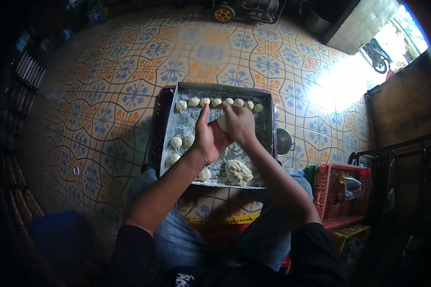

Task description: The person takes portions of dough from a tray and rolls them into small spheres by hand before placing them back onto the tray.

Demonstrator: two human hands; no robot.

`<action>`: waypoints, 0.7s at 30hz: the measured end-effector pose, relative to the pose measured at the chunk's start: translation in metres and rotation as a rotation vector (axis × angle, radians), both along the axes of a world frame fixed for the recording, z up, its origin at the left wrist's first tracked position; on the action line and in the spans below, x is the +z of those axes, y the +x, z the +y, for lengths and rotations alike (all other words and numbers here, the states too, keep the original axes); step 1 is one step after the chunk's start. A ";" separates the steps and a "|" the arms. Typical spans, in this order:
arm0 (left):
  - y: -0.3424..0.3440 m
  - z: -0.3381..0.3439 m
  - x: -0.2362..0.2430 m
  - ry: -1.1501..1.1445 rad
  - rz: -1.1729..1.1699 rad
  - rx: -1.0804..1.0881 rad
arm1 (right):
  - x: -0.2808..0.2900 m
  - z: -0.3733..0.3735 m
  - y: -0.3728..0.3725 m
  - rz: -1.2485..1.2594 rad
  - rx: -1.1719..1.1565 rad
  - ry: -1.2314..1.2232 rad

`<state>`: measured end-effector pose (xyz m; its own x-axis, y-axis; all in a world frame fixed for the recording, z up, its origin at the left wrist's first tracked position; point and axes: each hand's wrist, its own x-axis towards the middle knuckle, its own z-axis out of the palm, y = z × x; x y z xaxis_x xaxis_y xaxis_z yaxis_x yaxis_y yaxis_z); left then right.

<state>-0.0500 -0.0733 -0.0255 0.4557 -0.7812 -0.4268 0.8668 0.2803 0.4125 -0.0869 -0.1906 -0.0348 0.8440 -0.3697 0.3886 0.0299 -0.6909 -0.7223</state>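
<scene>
The left hand (212,138) was spread wide beside the right hand (240,123), which was curled round some dough (222,123) above the tray (189,122). A loose grip might have dropped it onto the balls (194,102), sticking or denting them; a low forearm could have smeared the lump (238,172).

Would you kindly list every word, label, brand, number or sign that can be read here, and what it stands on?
There is no readable text.
White print on the dark shirt: too small and blurred to read.
Tray, dough balls and large dough lump: no writing shows.
</scene>
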 end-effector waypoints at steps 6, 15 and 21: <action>0.005 0.002 0.018 -0.086 0.032 0.077 | -0.022 0.008 -0.019 -0.138 0.188 -0.045; 0.002 0.012 0.005 -0.317 -0.041 0.039 | 0.012 0.023 -0.021 -0.290 0.343 -0.134; -0.004 0.011 0.009 -0.481 0.072 0.080 | 0.021 -0.035 0.004 -0.461 0.300 -0.335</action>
<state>-0.0539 -0.0622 -0.0166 0.5050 -0.8611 -0.0593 0.8563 0.4912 0.1598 -0.0829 -0.2260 -0.0136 0.6104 0.0607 0.7898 0.5131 -0.7898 -0.3359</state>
